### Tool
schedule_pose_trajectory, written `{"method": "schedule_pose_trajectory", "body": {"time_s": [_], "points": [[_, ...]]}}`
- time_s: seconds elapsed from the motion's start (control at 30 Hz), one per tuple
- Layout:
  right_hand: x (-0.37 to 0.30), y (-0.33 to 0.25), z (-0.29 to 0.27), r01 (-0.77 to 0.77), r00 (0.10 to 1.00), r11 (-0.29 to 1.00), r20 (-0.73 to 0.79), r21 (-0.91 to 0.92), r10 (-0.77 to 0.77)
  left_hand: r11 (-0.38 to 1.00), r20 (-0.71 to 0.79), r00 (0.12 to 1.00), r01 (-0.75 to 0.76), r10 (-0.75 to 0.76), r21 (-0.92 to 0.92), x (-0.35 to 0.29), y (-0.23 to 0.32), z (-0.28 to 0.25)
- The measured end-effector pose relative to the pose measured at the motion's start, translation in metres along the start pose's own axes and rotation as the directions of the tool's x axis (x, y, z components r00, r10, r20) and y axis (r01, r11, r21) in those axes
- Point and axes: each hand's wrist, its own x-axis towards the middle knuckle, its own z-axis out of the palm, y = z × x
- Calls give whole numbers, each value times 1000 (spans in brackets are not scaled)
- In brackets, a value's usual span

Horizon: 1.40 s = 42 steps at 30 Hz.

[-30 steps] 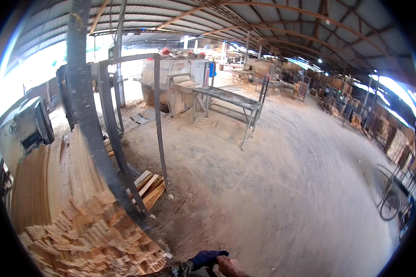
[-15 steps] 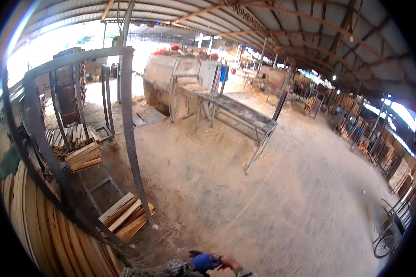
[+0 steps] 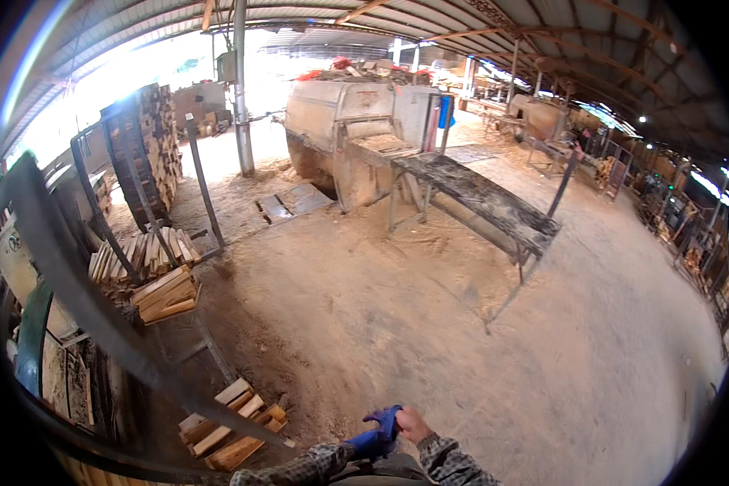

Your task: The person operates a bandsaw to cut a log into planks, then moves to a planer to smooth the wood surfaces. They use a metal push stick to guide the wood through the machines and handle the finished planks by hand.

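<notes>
At the bottom centre my left hand [image 3: 373, 441] wears a blue glove [image 3: 386, 424]. Its fingers are partly spread and nothing shows in them. My right hand [image 3: 413, 424] is bare and meets the left one from the right. Its fingers are curled against the blue glove and pinch its edge. Both sleeves are checked grey. Left of my hands, a small stack of split wood pieces [image 3: 233, 425] lies low near the floor.
A dark metal frame bar [image 3: 109, 316] crosses close on my left. Further wood bundles [image 3: 167, 293] and a tall wood stack [image 3: 160, 150] stand beyond it. Ahead are a large dusty machine [image 3: 344, 113] and its long narrow table [image 3: 482, 198]. Sawdust covers the floor [image 3: 364, 283].
My view has turned left and moved forward, so the machine and table sit further right. My hands have come higher into view, still together at the blue glove.
</notes>
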Motion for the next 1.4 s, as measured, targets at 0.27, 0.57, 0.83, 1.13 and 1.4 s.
{"method": "schedule_pose_trajectory", "body": {"time_s": [0.27, 0.57, 0.83, 1.13, 1.4], "points": [[244, -136, -36, 185, 942, 923, 327, -338, -69, 951, -250, 918, -300, 309, 74, 68, 193, -97], [480, -208, -112, 412, 778, 557, 597, -721, 196, 941, -514, 789, -277, 337, 192, 176, 370, -310], [652, -320, -109, 224, 790, 574, 492, -787, 366, 302, 158, 585, -608, 795, 734, 279, 509, -422], [848, -426, -98, 118, 745, 848, 610, -517, 268, 515, -183, 768, -214, 614, 830, 322, 686, -544], [977, -652, -70, -146, 588, 984, 809, 99, 6, 362, -348, 613, 106, 709, 926, 416, 786, -683]]}}
